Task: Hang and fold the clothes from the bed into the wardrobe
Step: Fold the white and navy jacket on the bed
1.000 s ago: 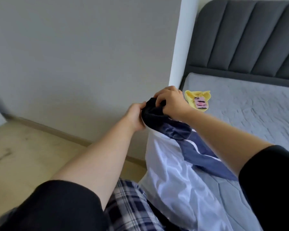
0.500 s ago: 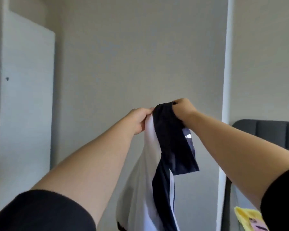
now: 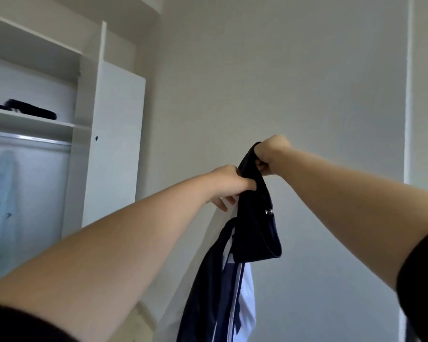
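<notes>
Overhead, left hand (image 3: pixel 229 182) and right hand (image 3: pixel 269 154) both gripping a navy-and-white shirt (image 3: pixel 235 280) at frame centre, open wardrobe (image 3: pixel 84 99) upper left.

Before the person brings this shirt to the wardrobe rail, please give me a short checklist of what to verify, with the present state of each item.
1. Left hand grips the shirt: ok.
2. Right hand grips the dark collar: ok.
3. Shirt hangs free below both hands: ok; its lower edge is out of frame.
4. Wardrobe is open: ok, rail visible.
5. Free hanger for the shirt: cannot tell, none visible.
6. Free space on the rail: cannot tell; a pale garment hangs at the left.
</notes>
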Demonstrator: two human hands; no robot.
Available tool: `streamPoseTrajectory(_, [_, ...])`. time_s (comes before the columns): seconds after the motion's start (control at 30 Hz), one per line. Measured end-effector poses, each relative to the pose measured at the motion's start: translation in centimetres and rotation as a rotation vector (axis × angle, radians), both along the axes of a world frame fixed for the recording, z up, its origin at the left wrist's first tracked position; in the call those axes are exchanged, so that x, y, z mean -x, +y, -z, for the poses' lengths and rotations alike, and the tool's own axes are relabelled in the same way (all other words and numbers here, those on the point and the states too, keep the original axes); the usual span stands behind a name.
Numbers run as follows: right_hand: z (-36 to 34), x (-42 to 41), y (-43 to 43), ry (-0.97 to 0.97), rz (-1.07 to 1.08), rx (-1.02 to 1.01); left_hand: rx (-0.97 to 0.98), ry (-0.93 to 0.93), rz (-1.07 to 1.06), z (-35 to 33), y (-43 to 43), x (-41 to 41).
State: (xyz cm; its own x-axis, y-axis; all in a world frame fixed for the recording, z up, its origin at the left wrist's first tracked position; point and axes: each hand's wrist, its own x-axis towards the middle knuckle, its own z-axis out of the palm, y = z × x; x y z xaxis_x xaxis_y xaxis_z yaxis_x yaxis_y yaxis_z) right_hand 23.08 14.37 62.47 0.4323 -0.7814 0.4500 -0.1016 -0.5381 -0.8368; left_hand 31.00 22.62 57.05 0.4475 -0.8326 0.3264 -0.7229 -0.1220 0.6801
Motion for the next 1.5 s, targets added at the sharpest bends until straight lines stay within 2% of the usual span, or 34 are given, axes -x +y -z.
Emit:
streamPoseTrajectory(0.1, [0.9,0.4,-0.9,0.000,0.042,0.074,-0.126,-0.056,-0.150,0.5,0.6,-0.6])
streamPoseTrajectory(0.17, [1.4,0.8,-1.9,0.013,0.100,0.127,-0.229,-0.188,-0.305,0.9,1.1,-1.2])
streamPoseTrajectory(0.23, [1.9,1.5,-2.7,0.092,0.191,0.238,-0.156,-0.287,-0.487,0.9,1.9,-1.8])
streamPoseTrajectory(0.3, [2.8,2.3,-3.4,0.302,0.307,0.452,0.001,-0.202,-0.568,0.7,2.1,-3.0])
streamPoseTrajectory(0.37, [4.2,2.9,-4.2,0.576,0.423,0.707,0.141,-0.065,-0.571,0.5,2.0,-3.5])
streamPoseTrajectory(0.4, [4.8,3.1,-4.4,0.686,0.470,0.802,0.169,-0.072,-0.558,0.4,1.7,-3.5])
streamPoseTrajectory(0.47, [5.7,3.5,-5.1,0.826,0.517,0.873,0.187,-0.126,-0.496,0.3,1.1,-3.5])
streamPoseTrajectory(0.53, [5.9,4.5,-6.1,0.882,0.529,0.830,0.177,-0.146,-0.333,0.5,1.1,-3.7])
streamPoseTrajectory(0.63, [6.2,5.7,-7.6,0.839,0.543,0.772,-0.054,-0.180,-0.186,0.7,1.4,-4.1])
streamPoseTrajectory(0.7, [6.2,5.8,-8.1,0.684,0.520,0.722,-0.151,-0.329,-0.278,0.2,0.9,-4.1])
streamPoseTrajectory(0.77, [5.8,5.6,-8.4,0.410,0.477,0.612,-0.007,-0.533,-0.470,-0.4,0.4,-3.2])
streamPoseTrajectory(0.83, [5.7,5.7,-8.6,0.162,0.397,0.407,0.173,-0.592,-0.612,-0.5,-0.2,-3.1])
streamPoseTrajectory(0.87, [6.0,6.0,-8.8,0.121,0.335,0.271,0.123,-0.531,-0.597,-0.2,-0.4,-3.3])
streamPoseTrajectory(0.93, [7.3,6.8,-9.2,0.175,0.185,0.019,-0.123,-0.278,-0.424,1.2,-0.8,-4.2])
streamPoseTrajectory(1.0, [8.8,7.3,-9.6,0.212,0.094,-0.088,-0.207,0.003,-0.311,2.5,-0.5,-4.9])
streamPoseTrajectory(1.1, [10.2,7.5,-10.2,0.103,-0.046,-0.242,-0.042,0.177,-0.263,3.5,-0.9,-5.1])
streamPoseTrajectory(1.23, [11.2,7.5,-10.2,0.043,-0.223,-0.400,0.107,0.561,-0.073,4.9,-2.4,-3.9])
streamPoseTrajectory(1.37, [11.6,8.2,-10.5,0.124,-0.689,-0.461,0.221,0.624,-0.001,5.3,-4.5,-3.3])
streamPoseTrajectory(1.5, [12.8,10.0,-11.7,0.297,-1.042,-0.328,0.193,0.663,-0.011,5.7,-4.5,-4.2])
